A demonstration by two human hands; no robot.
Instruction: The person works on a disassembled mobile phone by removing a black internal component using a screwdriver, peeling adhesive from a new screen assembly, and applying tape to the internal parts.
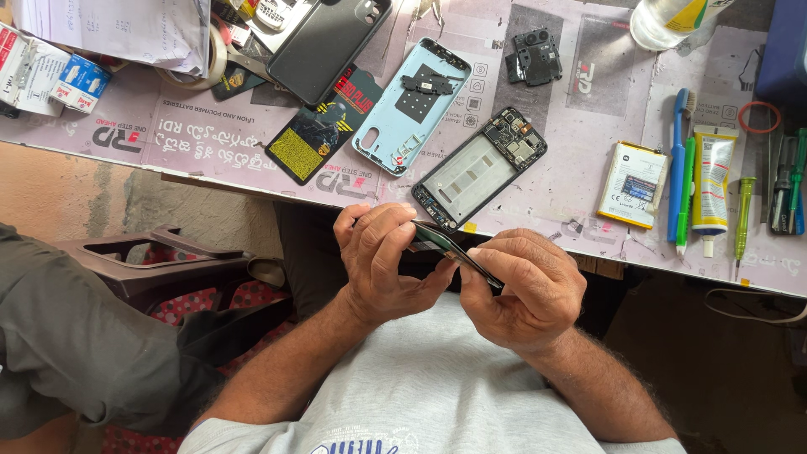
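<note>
Two hands pinch one thin phone screen panel (445, 249) over the lap, just off the table edge (252, 181); left hand (382, 261) and right hand (521, 290) fingers closed on its ends; stripped phone frame (479, 166) and light blue back cover (414, 105) nearby.

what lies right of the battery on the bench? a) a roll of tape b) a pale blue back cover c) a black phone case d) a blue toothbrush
d: the blue toothbrush lies just right of the white and yellow battery, beside a green tool and a tube.
</note>
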